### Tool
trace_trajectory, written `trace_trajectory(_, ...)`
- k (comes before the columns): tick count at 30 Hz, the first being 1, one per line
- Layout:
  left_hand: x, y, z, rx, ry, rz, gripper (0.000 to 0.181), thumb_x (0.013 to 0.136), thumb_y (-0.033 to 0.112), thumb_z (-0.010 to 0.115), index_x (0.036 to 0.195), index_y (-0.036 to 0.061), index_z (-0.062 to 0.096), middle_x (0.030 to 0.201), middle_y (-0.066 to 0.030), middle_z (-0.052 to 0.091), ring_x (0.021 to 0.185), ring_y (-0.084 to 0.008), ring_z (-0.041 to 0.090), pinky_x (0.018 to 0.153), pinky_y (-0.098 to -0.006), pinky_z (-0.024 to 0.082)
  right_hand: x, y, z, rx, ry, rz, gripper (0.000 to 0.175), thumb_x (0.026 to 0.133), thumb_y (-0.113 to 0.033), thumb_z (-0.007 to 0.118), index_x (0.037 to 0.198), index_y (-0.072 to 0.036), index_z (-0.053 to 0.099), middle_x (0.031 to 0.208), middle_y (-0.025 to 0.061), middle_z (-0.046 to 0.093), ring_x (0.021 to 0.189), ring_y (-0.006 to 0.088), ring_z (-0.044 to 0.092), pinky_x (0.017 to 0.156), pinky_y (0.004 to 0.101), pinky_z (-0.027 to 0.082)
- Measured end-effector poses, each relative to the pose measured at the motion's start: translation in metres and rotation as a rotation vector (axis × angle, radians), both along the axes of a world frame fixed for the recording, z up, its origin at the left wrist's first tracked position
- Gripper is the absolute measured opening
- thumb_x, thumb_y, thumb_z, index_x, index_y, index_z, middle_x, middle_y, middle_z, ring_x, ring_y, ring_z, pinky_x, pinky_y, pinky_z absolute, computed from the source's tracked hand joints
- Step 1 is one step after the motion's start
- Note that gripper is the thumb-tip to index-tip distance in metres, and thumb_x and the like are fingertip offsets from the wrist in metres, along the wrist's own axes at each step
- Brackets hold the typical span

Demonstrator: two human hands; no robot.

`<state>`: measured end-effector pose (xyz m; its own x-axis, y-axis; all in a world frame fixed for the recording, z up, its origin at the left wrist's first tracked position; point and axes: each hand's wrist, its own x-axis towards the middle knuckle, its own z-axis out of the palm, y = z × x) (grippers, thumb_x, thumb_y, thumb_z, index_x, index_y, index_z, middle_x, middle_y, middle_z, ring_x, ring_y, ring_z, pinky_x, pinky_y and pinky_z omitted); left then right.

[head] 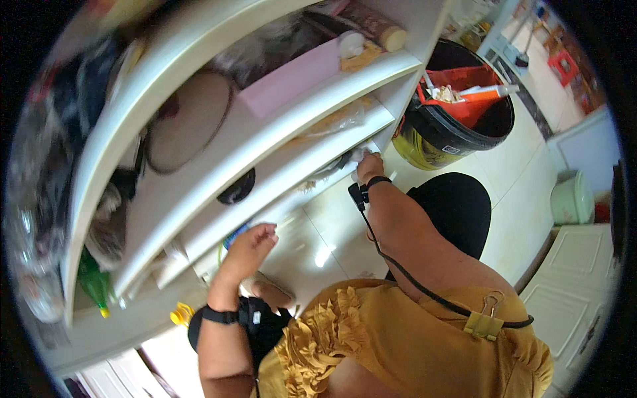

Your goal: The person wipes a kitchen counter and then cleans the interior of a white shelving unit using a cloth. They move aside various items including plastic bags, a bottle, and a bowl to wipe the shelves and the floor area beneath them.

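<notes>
In front of me stands a white shelf unit [318, 122] with several curved-looking boards. My right hand [370, 166] reaches to its lowest level at the right end, fingers bent at a whitish, translucent item [359, 153]; whether they grip it I cannot tell. A dark item lies just left of those fingers. My left hand [253, 248] is in the air before the shelf's lower left part, fingers apart and slightly curled, with nothing in it. Behind it shows part of a blue item [234, 236]. A black round object [238, 186] sits on a lower shelf.
A black bucket [450, 137] with a red liner and an orange-and-white tube stands right of the shelf. A pink box [293, 79], a round flat item [191, 122] and plastic bags fill the shelves. A green bottle [93, 283] is low left; a pale green bin [572, 199] stands far right.
</notes>
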<state>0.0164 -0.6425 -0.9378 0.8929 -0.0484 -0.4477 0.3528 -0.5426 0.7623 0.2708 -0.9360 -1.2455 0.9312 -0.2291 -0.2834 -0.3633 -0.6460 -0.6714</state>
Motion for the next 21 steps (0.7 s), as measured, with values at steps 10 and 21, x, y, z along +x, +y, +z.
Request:
trace_trajectory(10, 0.011, -0.003, -0.02, 0.09, 0.11, -0.018, 0.036, 0.099, 0.019, 0.065, 0.129, -0.0011, 0.061, 0.116, -0.0151, 0.071, 0.108, -0.0206, 0.067, 0.094, -0.0324, 0.052, -0.01, 0.023, 0.001, -0.487, 0.054, 0.495, 0.044, 0.101, -0.027, 0.041, 0.137, -0.01, 0.059, 0.156, 0.0076, 0.043, 0.146, 0.0232, 0.035, 0.118, 0.0403, 0.031)
trace_trajectory(21, 0.018, -0.005, -0.021, 0.082, 0.087, -0.03, 0.039, 0.099, 0.022, 0.064, 0.13, -0.0018, 0.06, 0.12, -0.018, 0.069, 0.111, -0.0251, 0.068, 0.095, -0.0342, 0.052, 0.026, -0.013, -0.026, -0.718, 0.098, 0.45, 0.04, 0.102, -0.024, 0.05, 0.142, -0.019, 0.053, 0.145, 0.0041, 0.052, 0.136, 0.0267, 0.049, 0.106, 0.0436, 0.047)
